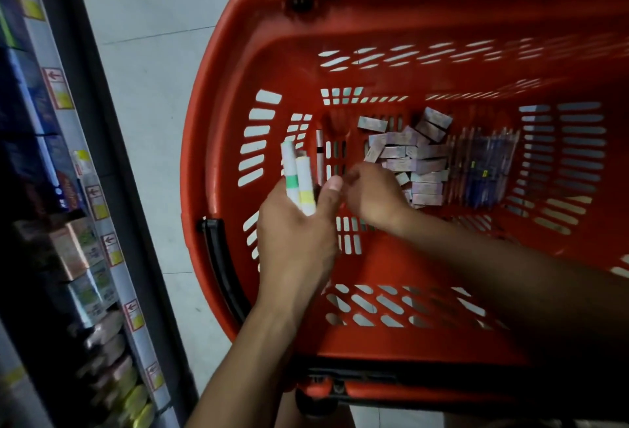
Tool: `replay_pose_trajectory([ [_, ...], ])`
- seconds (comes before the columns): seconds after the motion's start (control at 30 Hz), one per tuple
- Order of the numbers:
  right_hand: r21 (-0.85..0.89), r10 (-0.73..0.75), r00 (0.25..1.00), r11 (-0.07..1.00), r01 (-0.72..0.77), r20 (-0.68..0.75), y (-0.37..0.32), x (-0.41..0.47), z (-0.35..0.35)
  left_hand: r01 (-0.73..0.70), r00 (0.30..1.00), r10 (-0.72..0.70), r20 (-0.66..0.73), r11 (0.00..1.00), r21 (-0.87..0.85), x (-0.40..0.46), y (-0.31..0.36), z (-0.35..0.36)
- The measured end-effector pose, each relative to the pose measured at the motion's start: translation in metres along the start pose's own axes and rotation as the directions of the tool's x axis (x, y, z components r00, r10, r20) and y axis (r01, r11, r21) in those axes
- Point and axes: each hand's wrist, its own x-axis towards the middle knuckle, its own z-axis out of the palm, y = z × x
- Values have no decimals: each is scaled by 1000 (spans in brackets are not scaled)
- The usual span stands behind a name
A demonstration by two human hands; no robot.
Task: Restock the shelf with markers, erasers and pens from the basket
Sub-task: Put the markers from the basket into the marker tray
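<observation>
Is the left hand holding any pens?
No, the left hand grips two markers; the pens lie in the basket.

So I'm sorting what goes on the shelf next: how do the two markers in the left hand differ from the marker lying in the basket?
The held markers are gripped upright in the left hand, with green and yellow bands. The loose marker lies untouched on the basket floor, with a dark band. All have white barrels.

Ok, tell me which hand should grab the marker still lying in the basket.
Right. The right hand is empty and already low in the basket, near the loose marker. The left hand is full, gripping a green-banded marker and a yellow-banded marker.
</observation>
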Motion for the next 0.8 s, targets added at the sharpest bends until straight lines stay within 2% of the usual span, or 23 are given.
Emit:
replay_pose_trajectory([
  [0.17, -102, -39, 999, 994, 36, -30, -16, 20, 27, -31, 999, 31, -23, 999, -21, -3, -4, 2],
  [0.27, -149, 46, 996, 987, -58, -82, -30, 23, 31, -22, 1000, 21, -14, 999, -36, -5, -5, 5],
  [0.3, -154, 62, 996, 986, -72, -65, -29, 22, 31, -30, 999, 29, -17, 999, -30, -6, -5, 6],
  [0.4, -24, -21, 988, 999, 25, 155, -21, -1, 28, -68, 998, 68, -19, 998, -5, -8, -5, 7],
  [0.47, 68, -27, 997, 997, 22, 74, -26, -17, 15, -82, 996, 83, -18, 997, 4, -10, -3, 6],
  [0.53, -42, -48, 997, 998, 46, -52, -33, -25, 4, -85, 996, 86, -26, 996, 17, -14, 3, 3],
  [0.6, -90, -64, 993, 994, 56, -97, -37, -37, -7, -100, 995, 100, -30, 995, 24, -20, 12, -1],
  [0.7, 37, -28, 983, 999, 35, -179, -38, -67, -27, -125, 992, 126, -27, 992, 34, -36, 34, -10],
  [0.8, 126, -77, 970, 986, 108, -229, -40, -111, -56, -147, 987, 149, -52, 988, 38, -55, 62, -23],
])
